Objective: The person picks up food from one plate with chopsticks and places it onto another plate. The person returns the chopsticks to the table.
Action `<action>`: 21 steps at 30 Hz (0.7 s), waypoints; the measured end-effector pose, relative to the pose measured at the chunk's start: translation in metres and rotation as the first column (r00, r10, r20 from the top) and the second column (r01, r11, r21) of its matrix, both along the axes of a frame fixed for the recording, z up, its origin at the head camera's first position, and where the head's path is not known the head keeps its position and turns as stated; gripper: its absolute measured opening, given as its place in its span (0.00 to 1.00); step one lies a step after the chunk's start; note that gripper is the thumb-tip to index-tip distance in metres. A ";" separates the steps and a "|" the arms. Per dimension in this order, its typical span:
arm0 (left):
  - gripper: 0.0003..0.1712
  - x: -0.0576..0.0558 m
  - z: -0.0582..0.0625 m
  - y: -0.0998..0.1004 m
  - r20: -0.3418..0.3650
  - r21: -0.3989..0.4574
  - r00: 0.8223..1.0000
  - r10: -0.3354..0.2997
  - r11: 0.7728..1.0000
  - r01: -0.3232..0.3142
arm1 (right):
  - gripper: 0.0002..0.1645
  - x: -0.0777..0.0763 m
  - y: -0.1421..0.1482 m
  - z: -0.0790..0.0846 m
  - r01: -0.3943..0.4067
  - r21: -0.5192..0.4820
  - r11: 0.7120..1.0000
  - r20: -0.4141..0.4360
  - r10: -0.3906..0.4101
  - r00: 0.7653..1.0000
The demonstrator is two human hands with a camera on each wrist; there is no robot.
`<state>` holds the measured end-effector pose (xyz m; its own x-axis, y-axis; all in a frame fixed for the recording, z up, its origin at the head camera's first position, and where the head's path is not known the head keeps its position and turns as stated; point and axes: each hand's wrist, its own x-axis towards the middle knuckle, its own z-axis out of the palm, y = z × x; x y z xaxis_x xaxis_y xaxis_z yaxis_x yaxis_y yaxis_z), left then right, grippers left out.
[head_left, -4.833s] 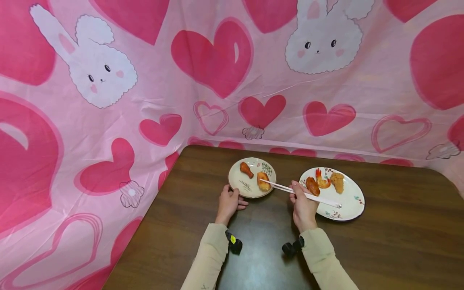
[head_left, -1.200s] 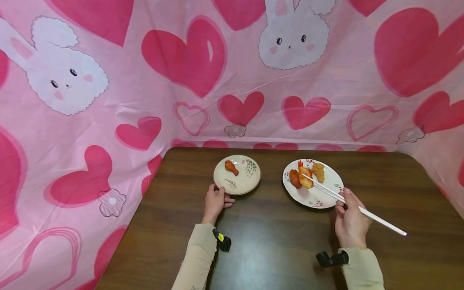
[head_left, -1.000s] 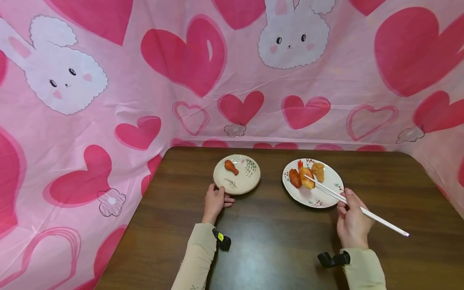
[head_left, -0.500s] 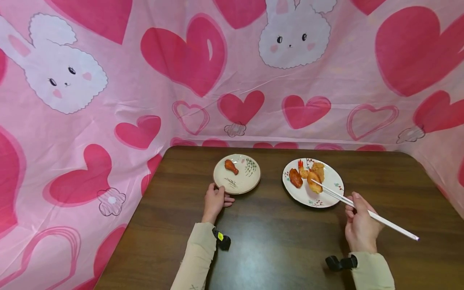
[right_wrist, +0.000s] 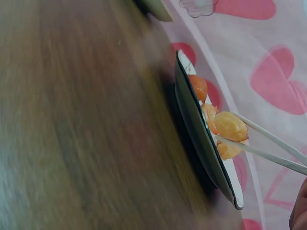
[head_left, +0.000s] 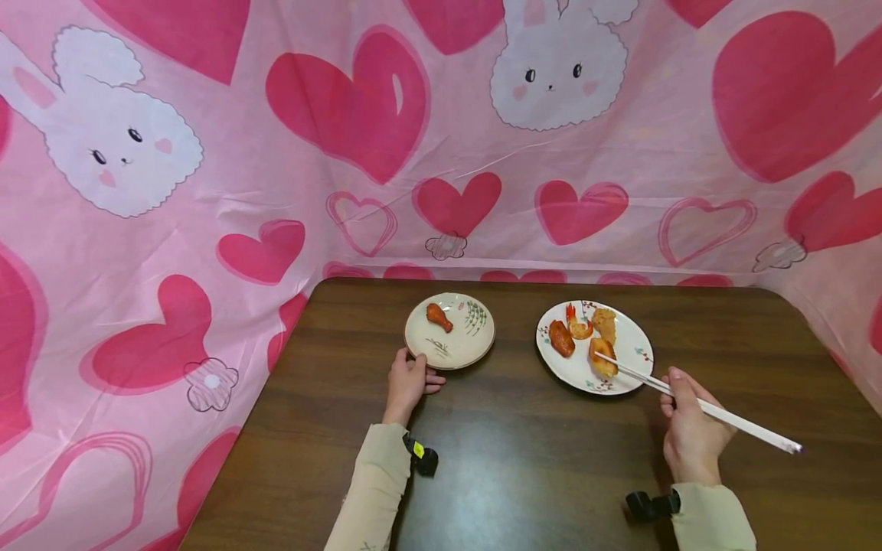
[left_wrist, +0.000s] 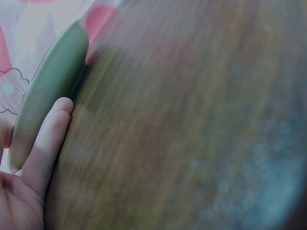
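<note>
My right hand (head_left: 694,432) holds a pair of white chopsticks (head_left: 740,427). Their tips grip a golden-brown fried piece (head_left: 602,358) over the front of the oval plate (head_left: 572,375); the right wrist view shows a stick either side of the golden piece (right_wrist: 231,126). Behind it on that plate lie a glazed brown chicken piece (head_left: 561,339), a shrimp (head_left: 579,325) with a red tail and a crumbed fried piece (head_left: 605,323). My left hand (head_left: 408,384) pinches the near rim of the small round plate (head_left: 462,352), thumb on top, fingers along its underside. A drumstick (head_left: 439,317) lies there.
Both plates stand towards the back of a dark wooden table (head_left: 524,459). A pink cloth (head_left: 386,138) with hearts and rabbits hangs behind the table and at its left. A black wrist camera (head_left: 651,505) sticks out from the right sleeve, another camera (head_left: 426,459) from the left.
The golden piece was carried from the small plate to the oval one, then moved right and towards me, away from over the shrimp. My right hand shifted right; the left stays at its rim.
</note>
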<state>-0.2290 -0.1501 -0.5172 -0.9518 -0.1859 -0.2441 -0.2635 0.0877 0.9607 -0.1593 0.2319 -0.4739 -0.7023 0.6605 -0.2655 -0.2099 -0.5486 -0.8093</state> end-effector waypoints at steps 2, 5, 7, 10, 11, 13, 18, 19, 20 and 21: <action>0.25 0.000 0.000 0.000 0.006 0.000 1.000 0.002 1.000 -0.002 | 0.15 -0.002 0.003 -0.009 -0.010 0.057 0.998 0.016 0.009 1.000; 0.26 0.000 0.000 0.000 0.012 0.000 1.000 0.003 1.000 -0.003 | 0.20 -0.009 0.011 -0.028 -0.013 0.160 0.987 0.010 0.012 1.000; 0.26 0.000 0.000 -0.001 0.016 0.001 1.000 0.005 1.000 -0.005 | 0.21 -0.011 0.012 -0.037 -0.024 0.242 0.970 0.006 0.023 1.000; 0.27 0.000 -0.001 -0.002 0.015 0.003 1.000 0.005 1.000 -0.005 | 0.19 -0.008 0.003 -0.029 -0.056 0.446 0.893 0.081 0.022 0.996; 0.27 0.001 -0.001 -0.002 0.013 0.004 1.000 0.005 1.000 -0.005 | 0.18 -0.005 -0.002 -0.022 -0.070 0.527 0.847 0.105 0.017 0.994; 0.26 0.001 -0.001 -0.002 0.012 0.005 1.000 0.005 1.000 -0.005 | 0.16 0.000 -0.012 -0.010 -0.083 0.664 0.743 0.126 -0.002 0.992; 0.25 0.001 0.000 -0.001 0.016 0.004 1.000 0.012 1.000 -0.012 | 0.13 0.008 -0.027 0.004 -0.047 0.873 0.486 0.064 -0.019 0.998; 0.25 0.001 0.001 0.000 0.016 0.004 1.000 0.012 1.000 -0.012 | 0.12 0.008 -0.029 0.005 -0.030 0.897 0.441 0.044 -0.021 0.999; 0.25 0.001 0.001 0.000 0.021 0.006 1.000 0.014 1.000 -0.014 | 0.11 0.008 -0.030 0.006 -0.016 0.915 0.404 0.025 -0.018 1.000; 0.25 0.001 0.002 0.000 0.021 0.006 1.000 0.013 1.000 -0.013 | 0.11 0.008 -0.031 0.005 0.006 0.926 0.377 -0.005 -0.002 1.000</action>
<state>-0.2280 -0.1501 -0.5156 -0.9440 -0.1968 -0.2649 -0.2844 0.0779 0.9555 -0.1511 0.2011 -0.4684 -0.6984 0.4967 0.5153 -0.2130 0.5431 -0.8122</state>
